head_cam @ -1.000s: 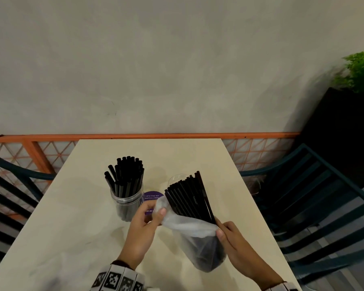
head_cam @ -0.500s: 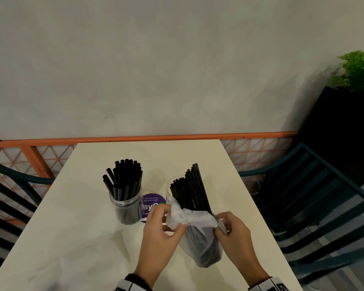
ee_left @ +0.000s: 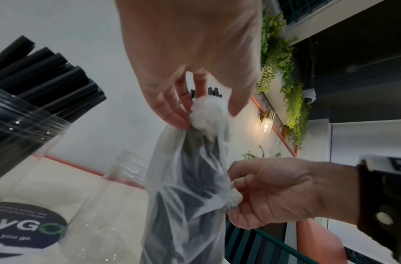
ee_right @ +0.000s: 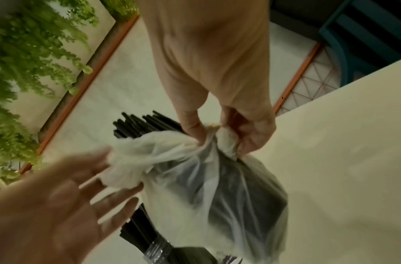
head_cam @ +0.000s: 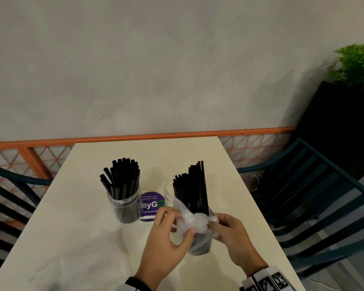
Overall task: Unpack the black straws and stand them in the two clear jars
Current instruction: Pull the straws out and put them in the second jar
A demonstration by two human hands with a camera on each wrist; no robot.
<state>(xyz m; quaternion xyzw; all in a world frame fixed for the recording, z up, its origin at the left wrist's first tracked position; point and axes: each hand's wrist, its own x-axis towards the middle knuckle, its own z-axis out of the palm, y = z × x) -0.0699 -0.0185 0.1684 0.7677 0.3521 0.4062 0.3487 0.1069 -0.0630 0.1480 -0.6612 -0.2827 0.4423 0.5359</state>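
A thin clear plastic bag (head_cam: pixel 199 242) stands on the table, and the black straws (head_cam: pixel 192 185) in it stick out of its top. My left hand (head_cam: pixel 183 223) pinches a bunched wad of the bag's left edge (ee_left: pixel 206 114). My right hand (head_cam: pixel 214 222) pinches the bag's right edge (ee_right: pixel 217 137), pulled down beside the straws. Just behind the bag stands an empty clear jar (head_cam: pixel 168 189). The other clear jar (head_cam: pixel 124 208), to the left, is packed with upright black straws (head_cam: pixel 122 177).
A round purple sticker (head_cam: pixel 150 203) lies flat on the cream table (head_cam: pixel 72 227) between the jars. Dark teal slatted chairs (head_cam: pixel 303 196) flank the table on both sides. An orange rail (head_cam: pixel 135 138) and grey wall are behind; a planter (head_cam: pixel 345 122) stands far right.
Both hands have pushed the bag's mouth down, baring more of the straws. The left hand moved right and bunched the plastic into a wad. The bag now stands more upright.
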